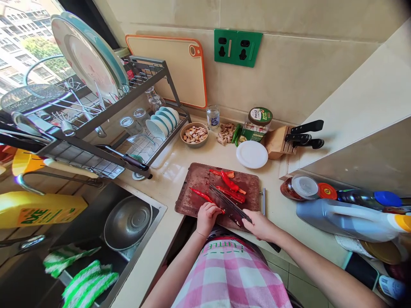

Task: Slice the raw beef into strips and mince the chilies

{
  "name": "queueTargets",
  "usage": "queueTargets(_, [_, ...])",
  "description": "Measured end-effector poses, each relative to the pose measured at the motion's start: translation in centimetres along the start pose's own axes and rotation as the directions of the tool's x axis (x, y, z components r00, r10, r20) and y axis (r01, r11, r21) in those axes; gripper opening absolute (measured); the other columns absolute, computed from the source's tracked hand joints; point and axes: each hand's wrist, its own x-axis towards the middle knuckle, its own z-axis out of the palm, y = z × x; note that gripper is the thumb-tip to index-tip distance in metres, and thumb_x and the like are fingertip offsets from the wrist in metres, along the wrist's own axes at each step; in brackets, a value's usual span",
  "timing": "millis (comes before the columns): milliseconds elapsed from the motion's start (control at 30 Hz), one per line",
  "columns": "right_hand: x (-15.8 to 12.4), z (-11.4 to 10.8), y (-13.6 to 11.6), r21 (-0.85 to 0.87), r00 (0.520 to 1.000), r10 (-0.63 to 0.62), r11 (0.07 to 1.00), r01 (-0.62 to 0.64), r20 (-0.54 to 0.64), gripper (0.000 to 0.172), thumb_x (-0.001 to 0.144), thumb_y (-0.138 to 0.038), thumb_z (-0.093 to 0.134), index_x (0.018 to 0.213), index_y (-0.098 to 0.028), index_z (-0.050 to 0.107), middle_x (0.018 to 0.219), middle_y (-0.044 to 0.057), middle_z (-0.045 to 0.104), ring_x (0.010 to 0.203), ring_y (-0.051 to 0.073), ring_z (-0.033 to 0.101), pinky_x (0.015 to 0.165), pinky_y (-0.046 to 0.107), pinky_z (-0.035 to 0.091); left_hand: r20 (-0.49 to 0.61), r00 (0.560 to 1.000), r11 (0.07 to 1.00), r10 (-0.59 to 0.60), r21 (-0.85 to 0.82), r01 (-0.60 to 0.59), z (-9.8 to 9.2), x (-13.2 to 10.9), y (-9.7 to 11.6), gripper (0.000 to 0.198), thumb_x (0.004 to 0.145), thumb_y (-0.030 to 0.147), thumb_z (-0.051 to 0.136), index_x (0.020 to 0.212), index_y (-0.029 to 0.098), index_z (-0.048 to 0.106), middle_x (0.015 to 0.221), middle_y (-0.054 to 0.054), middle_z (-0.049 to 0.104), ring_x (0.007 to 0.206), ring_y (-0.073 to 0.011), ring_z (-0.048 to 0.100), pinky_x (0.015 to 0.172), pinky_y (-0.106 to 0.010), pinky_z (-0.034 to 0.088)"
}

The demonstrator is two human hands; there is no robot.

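Note:
A dark brown cutting board (189, 196) lies at the counter's front edge. My right hand (260, 226) is wrapped round the handle of a knife (229, 204), whose blade points up and left over the board. My left hand (207, 217) is closed on a long red chili (202, 195) left of the blade, with its fingers bent against it. Several red chili pieces lie beyond the blade, among them a whole-looking chili (229, 182) and a split piece (221, 173). The blade hides part of the pieces under it.
Behind the board are a bowl of garlic (194, 134), ginger (226, 134), green chilies (236, 134), a white plate (252, 154) and a knife block (278, 142). A dish rack (141, 87) and sink (157, 209) stand left. Bottles and jars (346, 218) line the right.

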Motion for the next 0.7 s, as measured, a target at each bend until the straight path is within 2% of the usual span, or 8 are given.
queueTargets(167, [0.7,0.1,-0.1,-0.007,1.000,-0.011,1.000,0.011,-0.020,0.012,0.084,-0.027,0.038,0.084,-0.020,0.048,0.052,-0.009,0.042,0.030,0.003,0.038,0.032,0.014,0.027,0.000,0.999,0.999,-0.040,-0.011,0.040,0.2,0.5,-0.1,0.014,0.080,0.027,0.057,0.070,0.021,0.066,0.073,-0.001,0.064,0.074,-0.0145,0.055,0.069,-0.028,0.045])
queueTargets(300, [1.7,0.8,0.3,0.087,0.999,0.036,0.996,-0.036,-0.002,0.014,0.085,-0.029,0.038,0.091,-0.021,0.047,0.044,-0.011,0.038,0.029,0.006,0.039,0.032,0.015,0.028,0.008,0.999,0.999,-0.048,-0.002,0.048,0.3,1.1,-0.2,0.013,0.079,0.026,0.058,0.071,0.021,0.066,0.075,-0.001,0.064,0.075,-0.0145,0.055,0.070,-0.028,0.046])
queueTargets(467, [2.5,2.4,0.4,0.190,0.998,0.045,0.980,-0.052,0.041,0.009,0.084,-0.028,0.035,0.084,-0.022,0.041,0.046,-0.012,0.039,0.030,0.005,0.038,0.031,0.014,0.031,0.006,1.000,1.000,-0.020,0.021,0.020,-0.8,0.1,-0.3,0.015,0.082,0.027,0.055,0.073,0.021,0.065,0.076,-0.001,0.064,0.076,-0.0148,0.056,0.072,-0.029,0.047])
queueTargets(600, [2.7,3.4,0.7,0.378,0.986,0.053,0.919,-0.110,0.158,0.007,0.083,-0.029,0.034,0.081,-0.023,0.035,0.049,-0.012,0.042,0.030,0.003,0.036,0.032,0.014,0.036,0.006,0.997,0.994,0.080,0.078,-0.080,-2.1,-1.4,-0.8,0.015,0.084,0.028,0.051,0.084,0.022,0.065,0.084,-0.003,0.066,0.086,-0.0164,0.058,0.079,-0.032,0.048])
queueTargets(700, [2.9,3.5,1.1,0.424,0.984,0.065,0.896,-0.131,0.167,0.009,0.083,-0.031,0.035,0.080,-0.023,0.034,0.049,-0.012,0.043,0.030,0.003,0.036,0.032,0.015,0.038,0.047,0.981,0.977,0.189,0.095,-0.193,-2.2,-1.4,-1.4,0.018,0.084,0.030,0.051,0.091,0.023,0.065,0.088,-0.004,0.066,0.089,-0.0167,0.059,0.082,-0.033,0.049])
